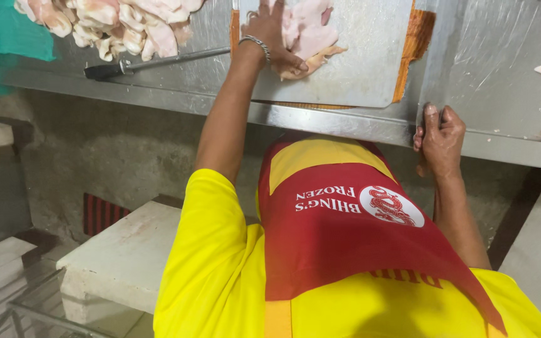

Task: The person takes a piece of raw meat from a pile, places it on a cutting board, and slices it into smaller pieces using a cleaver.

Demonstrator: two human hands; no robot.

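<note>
Wearing a yellow short-sleeved shirt (214,275) under a red apron (345,244) with yellow panel at 12 o'clock; silver bracelet (255,44) on one wrist.

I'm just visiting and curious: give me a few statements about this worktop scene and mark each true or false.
1. The left hand rests on pale raw meat on the cutting board. True.
2. The right hand holds the black-handled tool. False: it grips the edge of the steel table; the tool lies untouched.
3. A bracelet sits on the left wrist. True.
4. The apron is blue. False: it is red, over a yellow shirt.
</note>
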